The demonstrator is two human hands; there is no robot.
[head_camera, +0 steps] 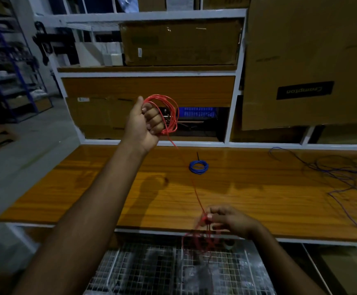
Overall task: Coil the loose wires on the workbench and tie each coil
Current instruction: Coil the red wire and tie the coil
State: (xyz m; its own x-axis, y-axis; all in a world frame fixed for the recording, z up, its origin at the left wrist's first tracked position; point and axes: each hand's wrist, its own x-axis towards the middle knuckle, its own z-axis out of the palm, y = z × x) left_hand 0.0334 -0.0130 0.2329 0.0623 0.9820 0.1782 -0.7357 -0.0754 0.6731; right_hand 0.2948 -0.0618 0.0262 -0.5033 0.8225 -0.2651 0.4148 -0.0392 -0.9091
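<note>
My left hand (146, 124) is raised above the back of the workbench (88, 188), closed on a coil of red wire (169, 111). From the coil a single red strand (196, 192) runs down to my right hand (226, 220), which pinches it at the bench's front edge. More loose red wire (196, 241) hangs in loops below that hand. A small blue coil (198, 167) lies on the bench between my hands, a dark tie end sticking up from it. Loose blue and dark wires (339, 175) sprawl over the right of the bench.
White shelving with cardboard boxes (179, 43) rises behind the bench, and a large carton (307, 60) stands at the right. A wire-mesh rack (173, 271) sits under the front edge. Blue storage racks (9, 67) and open floor lie to the left.
</note>
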